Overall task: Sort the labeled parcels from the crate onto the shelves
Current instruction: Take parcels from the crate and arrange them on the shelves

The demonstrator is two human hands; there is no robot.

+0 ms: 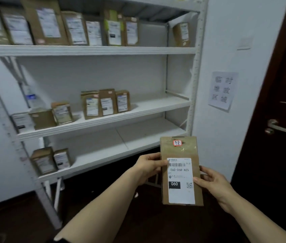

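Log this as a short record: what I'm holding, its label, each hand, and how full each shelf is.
held: brown parcel, upright
label: white label reads 060-06B A05 and 060; red sticker near the top
left hand: grips its left edge
right hand: grips its right edge
top shelf: crowded row of parcels
middle shelf: parcels left and centre, right end bare
lower shelf: two parcels at left

Dim even light, perhaps motion-blurred shelves

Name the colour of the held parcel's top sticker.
The parcel sticker is red and white; head view.
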